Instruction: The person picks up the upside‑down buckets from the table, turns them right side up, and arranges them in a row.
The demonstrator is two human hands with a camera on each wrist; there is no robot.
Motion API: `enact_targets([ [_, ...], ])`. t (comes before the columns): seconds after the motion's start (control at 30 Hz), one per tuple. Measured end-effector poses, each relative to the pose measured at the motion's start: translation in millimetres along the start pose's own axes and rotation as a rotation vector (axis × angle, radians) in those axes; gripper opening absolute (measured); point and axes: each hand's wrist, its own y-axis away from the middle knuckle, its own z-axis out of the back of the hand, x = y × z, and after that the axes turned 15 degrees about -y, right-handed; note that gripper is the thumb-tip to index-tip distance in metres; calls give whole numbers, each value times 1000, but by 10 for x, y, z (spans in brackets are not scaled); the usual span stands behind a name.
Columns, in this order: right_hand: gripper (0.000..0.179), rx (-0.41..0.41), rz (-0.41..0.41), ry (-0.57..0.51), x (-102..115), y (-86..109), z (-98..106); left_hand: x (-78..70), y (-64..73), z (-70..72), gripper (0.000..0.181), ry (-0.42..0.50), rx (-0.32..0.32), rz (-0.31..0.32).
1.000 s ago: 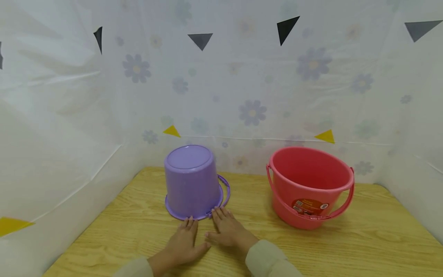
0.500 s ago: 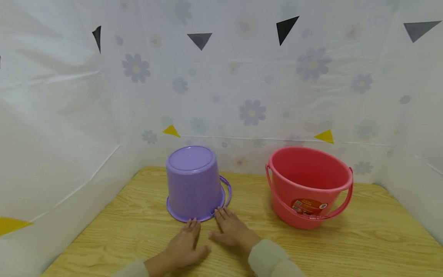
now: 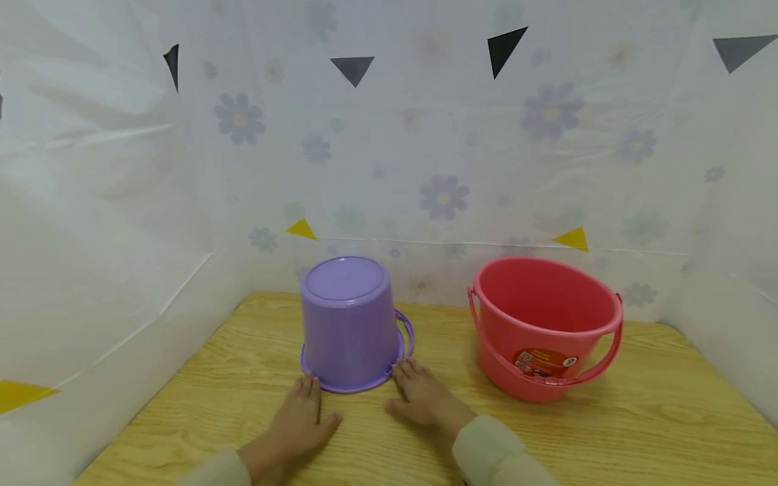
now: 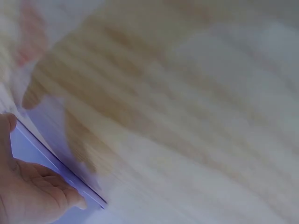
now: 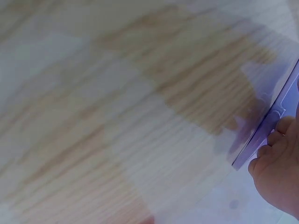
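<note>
A purple bucket [image 3: 349,331] stands upside down on the wooden table, its rim at the bottom and its handle sticking out on the right. My left hand [image 3: 296,424] touches the front left of the rim with extended fingers, thumb spread to the side. At the front right, near the handle's joint, the fingers of my right hand [image 3: 427,399] rest against the rim. In the left wrist view the left hand [image 4: 39,193] lies along the purple rim [image 4: 60,165]. The right wrist view has the right hand [image 5: 278,163] beside the rim [image 5: 261,133], partly cut off.
A red bucket [image 3: 541,364] stands upright to the right, its handle hanging at the front over a label. White flowered sheeting [image 3: 389,135] encloses the back and sides of the table [image 3: 213,405]. Yellow and dark triangles are stuck on the sheeting.
The purple bucket has slid slightly to the right and towards me. My right hand has moved right with it, while my left hand has shifted left along the rim, widening the gap between them.
</note>
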Motion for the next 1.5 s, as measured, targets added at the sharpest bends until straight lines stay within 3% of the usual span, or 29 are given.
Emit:
enact_targets([
  [0.17, 73, -9, -21, 11, -45, 15, 24, 128, -99, 32, 80, 18, 55, 26],
  [0.47, 73, -42, 2, 98, -54, 46, -45, 261, -241, 37, 80, 53, 76, 36],
  [0.67, 72, -30, 15, 105, 66, 90, -109, 345, -256, 41, 80, 66, 139, 29],
  [0.8, 72, -17, 2, 122, 141, 103, -130, 373, -245, 38, 80, 71, 146, 13],
  [1.17, 72, -35, -82, 126, 83, 90, -109, 310, -200, 50, 80, 65, 153, -33],
  [1.5, 72, -43, -106, 67, -33, 84, -39, 220, -144, 86, 80, 77, 176, -90],
])
